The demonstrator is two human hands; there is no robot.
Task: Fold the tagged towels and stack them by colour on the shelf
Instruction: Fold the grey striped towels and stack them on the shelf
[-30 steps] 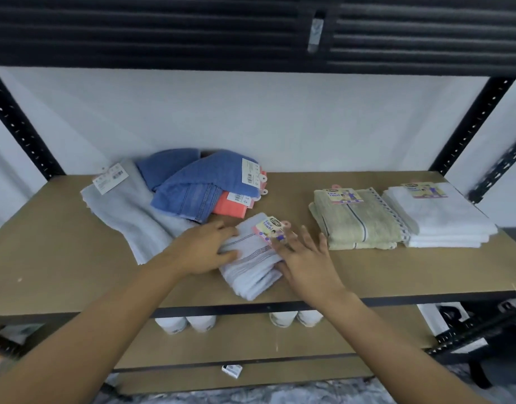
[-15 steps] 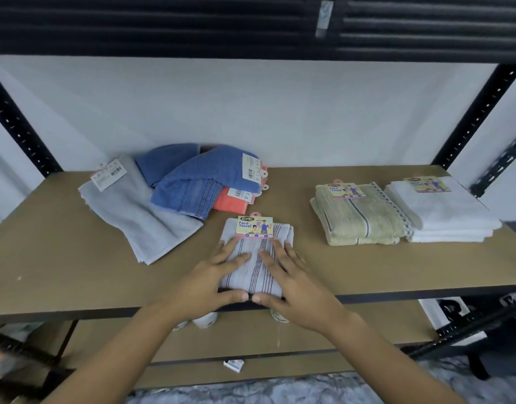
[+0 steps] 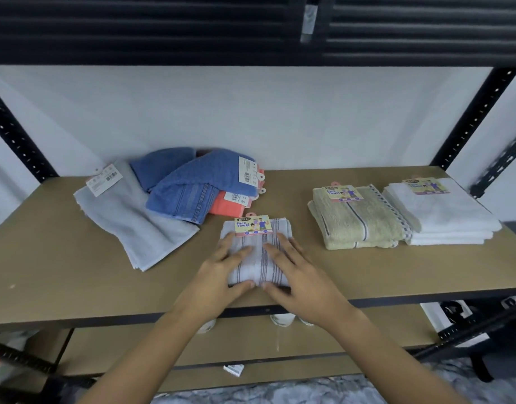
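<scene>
The folding of the striped face towel (image 3: pixel 258 259) looks finished, and it is being pressed flat. It lies as a small neat block near the front edge of the shelf board (image 3: pixel 47 258), in the middle, with its paper tag (image 3: pixel 253 225) on the far end.

The left hand (image 3: pixel 222 275) is laid on the left half of the towel and the right hand (image 3: pixel 300 275) on the right half. The fingers of both hands are spread out straight on top, so nothing is clenched. Both thumbs are set against the near edge of the towel, almost tip to tip. It cannot be seen whether the thumbs are tucked under it.

So the towel sits right under both palms, and a strip of it shows between the hands.

Next, the towel probably has to be picked up and put on a pile of its own colour. For that, the thumbs would need to be slid under the near edge and the block held from both sides, so the folds are not lost.

A beige towel stack (image 3: pixel 356 223) and a white towel stack (image 3: pixel 443 217) are seen to the right, touching each other. The white one looks like the closest match. To the left, a grey towel (image 3: pixel 128 223), blue towels (image 3: pixel 198 185) and a coral towel (image 3: pixel 224 207) are left in a loose heap, not yet sorted.
</scene>
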